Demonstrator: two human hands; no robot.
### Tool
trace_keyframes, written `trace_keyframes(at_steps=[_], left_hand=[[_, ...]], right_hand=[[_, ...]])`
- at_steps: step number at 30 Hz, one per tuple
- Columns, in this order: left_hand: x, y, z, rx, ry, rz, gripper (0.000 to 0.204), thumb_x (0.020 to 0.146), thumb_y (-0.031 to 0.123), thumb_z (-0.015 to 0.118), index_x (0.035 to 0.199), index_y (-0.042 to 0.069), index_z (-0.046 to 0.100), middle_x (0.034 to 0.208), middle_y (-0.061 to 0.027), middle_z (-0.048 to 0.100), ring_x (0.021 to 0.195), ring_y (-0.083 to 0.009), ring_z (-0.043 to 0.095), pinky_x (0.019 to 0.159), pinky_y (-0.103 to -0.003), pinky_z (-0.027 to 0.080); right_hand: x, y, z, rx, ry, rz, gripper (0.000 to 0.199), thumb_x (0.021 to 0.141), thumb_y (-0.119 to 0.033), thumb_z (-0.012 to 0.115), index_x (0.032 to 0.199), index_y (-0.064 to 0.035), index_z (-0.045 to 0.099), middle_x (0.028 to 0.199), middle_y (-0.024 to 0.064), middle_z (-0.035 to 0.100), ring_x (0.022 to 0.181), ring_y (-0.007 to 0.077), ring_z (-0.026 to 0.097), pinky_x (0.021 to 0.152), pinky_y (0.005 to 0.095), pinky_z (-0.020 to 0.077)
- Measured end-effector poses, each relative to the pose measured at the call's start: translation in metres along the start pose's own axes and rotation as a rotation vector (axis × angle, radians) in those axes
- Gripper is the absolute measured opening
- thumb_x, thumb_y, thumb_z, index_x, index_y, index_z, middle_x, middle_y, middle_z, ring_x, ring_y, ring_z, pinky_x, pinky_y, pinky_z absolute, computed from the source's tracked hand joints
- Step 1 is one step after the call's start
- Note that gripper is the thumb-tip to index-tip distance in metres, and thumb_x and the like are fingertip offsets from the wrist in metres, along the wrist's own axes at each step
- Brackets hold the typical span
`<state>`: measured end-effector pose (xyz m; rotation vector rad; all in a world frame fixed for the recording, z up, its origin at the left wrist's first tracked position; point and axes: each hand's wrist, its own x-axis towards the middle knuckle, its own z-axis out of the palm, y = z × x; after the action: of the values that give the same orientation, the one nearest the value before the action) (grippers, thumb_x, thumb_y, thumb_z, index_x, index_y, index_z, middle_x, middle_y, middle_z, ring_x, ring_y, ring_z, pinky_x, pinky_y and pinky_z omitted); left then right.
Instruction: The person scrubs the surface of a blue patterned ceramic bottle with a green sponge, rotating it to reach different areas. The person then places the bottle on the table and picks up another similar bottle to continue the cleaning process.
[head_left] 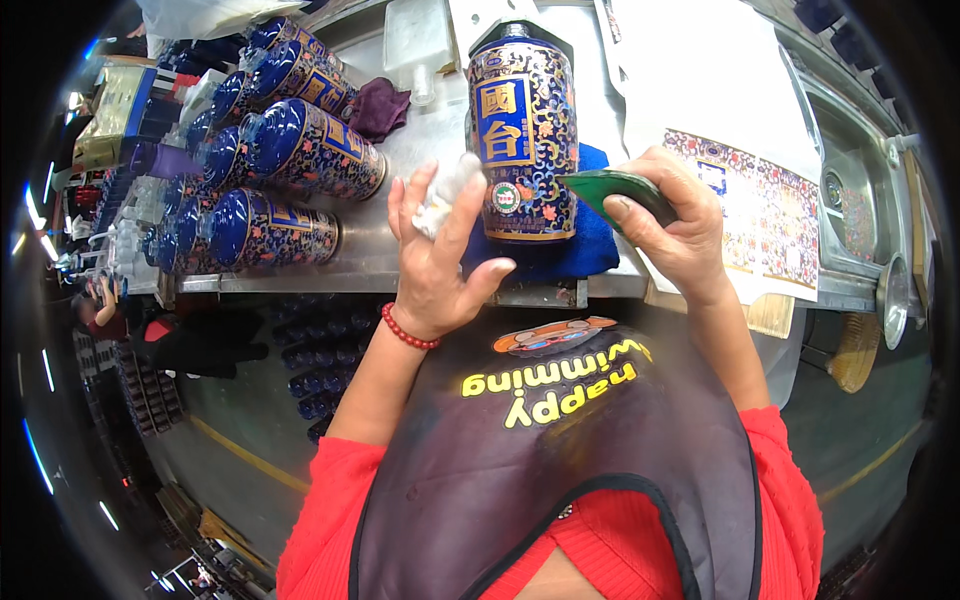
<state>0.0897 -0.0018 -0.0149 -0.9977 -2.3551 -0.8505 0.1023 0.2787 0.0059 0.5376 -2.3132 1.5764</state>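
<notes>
An upright-looking blue bottle (525, 130) with floral patterning and gold bands lies on a blue cloth (595, 240) at the middle of the bench, its neck pointing away from me. My left hand (437, 245) is at the bottle's left side with fingers spread and the thumb apart. White crumpled material (448, 195) covers or sits at its middle finger; which of these I cannot tell. In my right hand (680, 220) is a green flat scraper (612, 190), gripped between thumb and fingers. The scraper's tip is at the bottle's lower right edge.
Several more blue patterned bottles (315, 150) lie at the left. A dark purple cloth (380, 108) is beside them, near a clear plastic box (417, 35). At the right are a printed patterned sheet (770, 215), a metal sink (860, 190) and a brush (855, 355).
</notes>
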Motion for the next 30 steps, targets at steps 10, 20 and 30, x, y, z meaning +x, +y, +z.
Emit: trace_keyframes(at_steps=[10,20,30], left_hand=[[0.008,-0.008,0.021,0.109,-0.02,-0.01,0.088,0.092,0.056,0.068,0.159,0.006,0.04,0.15,-0.022,0.053,0.146,-0.0467,0.036,0.12,-0.065,0.01],[0.005,-0.004,0.017,-0.508,-0.061,-0.312,0.078,0.105,0.045,0.056,0.159,-0.004,0.031,0.161,-0.0229,0.038,0.152,-0.0384,0.03,0.124,-0.045,0.019],[0.018,0.0,0.014,-0.66,-0.093,-0.306,0.084,0.096,0.028,0.071,0.16,-0.004,0.028,0.157,-0.0252,0.038,0.147,-0.0332,0.036,0.121,-0.042,0.028]], right_hand=[[-0.009,-0.005,0.002,0.107,0.146,0.156,0.015,0.089,-0.012,0.077,0.1,-0.002,0.073,0.082,0.0028,0.063,0.073,0.0109,0.057,0.065,0.0264,0.0447],[-0.007,-0.005,0.004,0.041,0.025,0.093,0.017,0.091,-0.007,0.076,0.104,0.0012,0.07,0.086,0.0036,0.061,0.078,0.0115,0.056,0.07,0.0256,0.0437],[-0.007,0.0,0.006,0.038,0.083,0.08,0.015,0.088,-0.01,0.076,0.1,-0.0017,0.073,0.08,0.0034,0.062,0.071,0.0125,0.057,0.064,0.0278,0.0448]])
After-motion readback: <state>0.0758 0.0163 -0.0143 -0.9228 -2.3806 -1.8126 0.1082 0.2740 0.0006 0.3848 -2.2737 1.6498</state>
